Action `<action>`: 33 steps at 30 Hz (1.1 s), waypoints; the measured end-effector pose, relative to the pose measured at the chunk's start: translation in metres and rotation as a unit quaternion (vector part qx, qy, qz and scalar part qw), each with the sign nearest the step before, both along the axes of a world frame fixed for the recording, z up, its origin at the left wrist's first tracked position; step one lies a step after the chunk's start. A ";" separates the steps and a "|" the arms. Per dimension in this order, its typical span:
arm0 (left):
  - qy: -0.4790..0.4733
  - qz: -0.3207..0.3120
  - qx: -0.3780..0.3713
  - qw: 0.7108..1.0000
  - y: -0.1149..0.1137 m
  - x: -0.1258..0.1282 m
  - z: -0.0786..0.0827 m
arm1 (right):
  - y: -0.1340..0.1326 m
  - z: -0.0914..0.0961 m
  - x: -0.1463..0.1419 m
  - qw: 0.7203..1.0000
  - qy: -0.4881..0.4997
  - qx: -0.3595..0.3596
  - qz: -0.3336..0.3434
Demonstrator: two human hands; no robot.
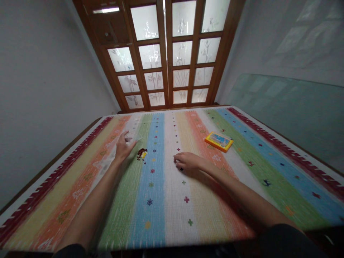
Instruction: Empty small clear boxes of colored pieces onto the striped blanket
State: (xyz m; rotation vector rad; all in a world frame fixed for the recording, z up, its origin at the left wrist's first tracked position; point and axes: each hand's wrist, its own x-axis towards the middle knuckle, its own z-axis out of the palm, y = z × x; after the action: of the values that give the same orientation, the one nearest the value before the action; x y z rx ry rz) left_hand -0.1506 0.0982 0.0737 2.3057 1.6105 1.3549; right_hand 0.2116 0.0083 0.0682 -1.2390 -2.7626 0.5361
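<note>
My left hand (124,145) is closed on the edge of a clear plastic bag or sheet (136,136) over the left side of the cloth. Just to the right of that hand lies a small pile of tiny brown and yellow pieces (142,154), with a stray one close by. Near the middle of the table my right hand (186,160) rests low over the white stripe, its fingers curled inward and thumb tucked below. What those fingertips hold, if anything, is too small to make out.
A yellow and orange flat box (219,141) with a blue picture lies to the right, beyond my right hand. The striped tablecloth (150,222) covers the table. Wooden glazed doors (168,53) stand behind the far edge, and a greenish glass panel (282,107) leans at the right wall.
</note>
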 end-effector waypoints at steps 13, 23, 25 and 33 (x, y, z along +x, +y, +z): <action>0.136 -0.217 -0.041 0.966 -0.018 0.002 -0.003 | -0.011 -0.008 0.011 0.999 0.029 -0.011 0.014; 0.097 -0.076 0.002 0.992 -0.011 -0.021 0.013 | -0.010 -0.009 0.006 1.000 0.024 -0.002 -0.009; 0.057 -0.024 -0.046 0.997 0.001 -0.011 0.011 | -0.010 -0.008 0.005 1.000 0.020 -0.001 -0.013; 0.108 0.095 -0.147 0.979 0.046 0.019 -0.006 | -0.015 -0.007 0.002 1.000 -0.002 0.016 -0.018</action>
State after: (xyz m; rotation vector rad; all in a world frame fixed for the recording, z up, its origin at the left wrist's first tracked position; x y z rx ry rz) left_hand -0.1317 0.1445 0.0676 2.2297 1.9832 0.8360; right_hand 0.2138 -0.0071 0.0615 -1.2827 -2.7349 0.4837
